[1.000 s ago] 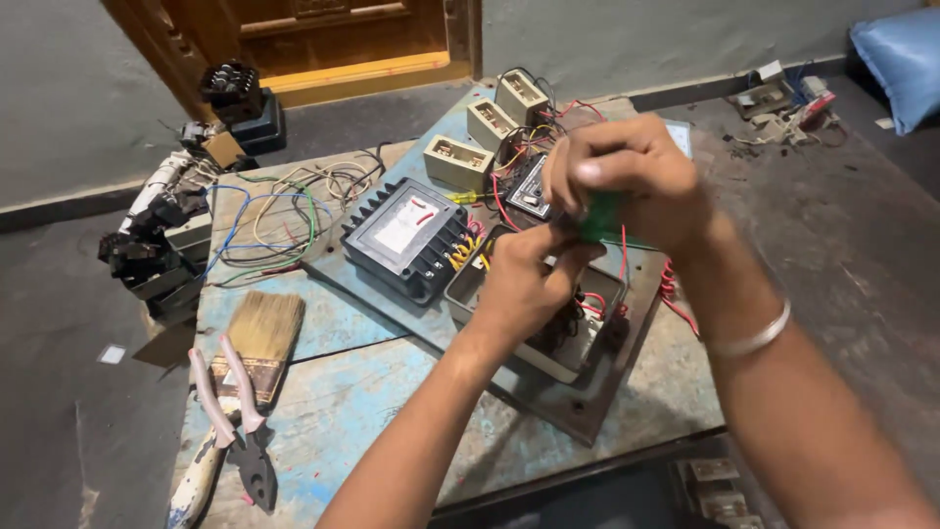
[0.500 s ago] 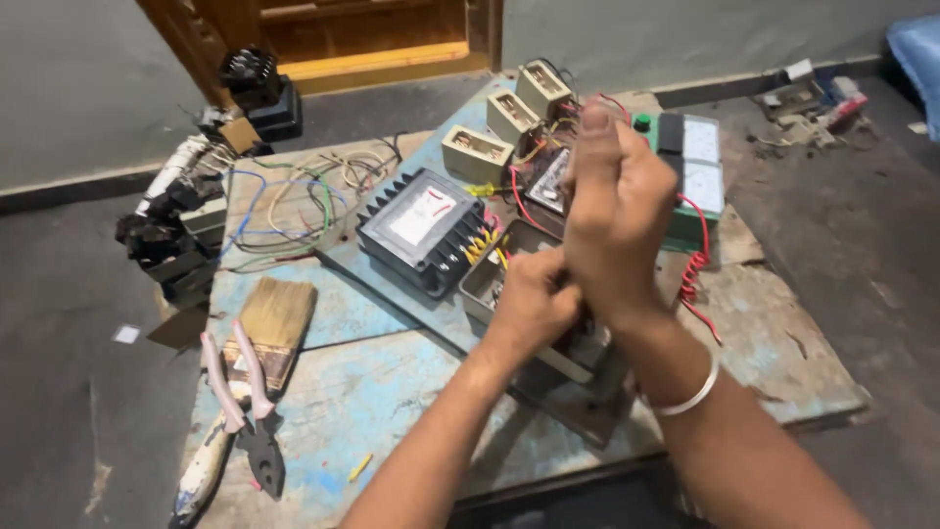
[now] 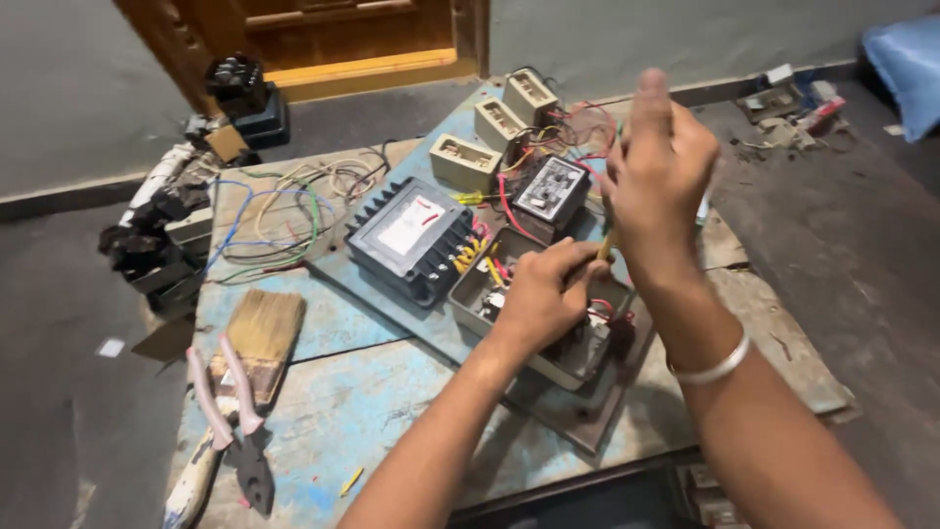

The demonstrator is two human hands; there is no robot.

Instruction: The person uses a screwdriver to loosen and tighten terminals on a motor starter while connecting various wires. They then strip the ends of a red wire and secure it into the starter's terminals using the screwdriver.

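A worn wooden desk (image 3: 392,411) with flaking blue paint fills the middle of the frame. Centre right lies an open grey plastic box (image 3: 548,323) with red and yellow wires inside. The left hand (image 3: 539,299) rests on it, fingers curled shut on a thin yellowish tool shaft (image 3: 605,247). The right hand (image 3: 658,176) is raised above, fist closed around the tool's top end. A ribbed black meter (image 3: 409,240) sits left of centre; a bristle brush (image 3: 259,338) and pink-handled pliers (image 3: 235,421) lie lower left.
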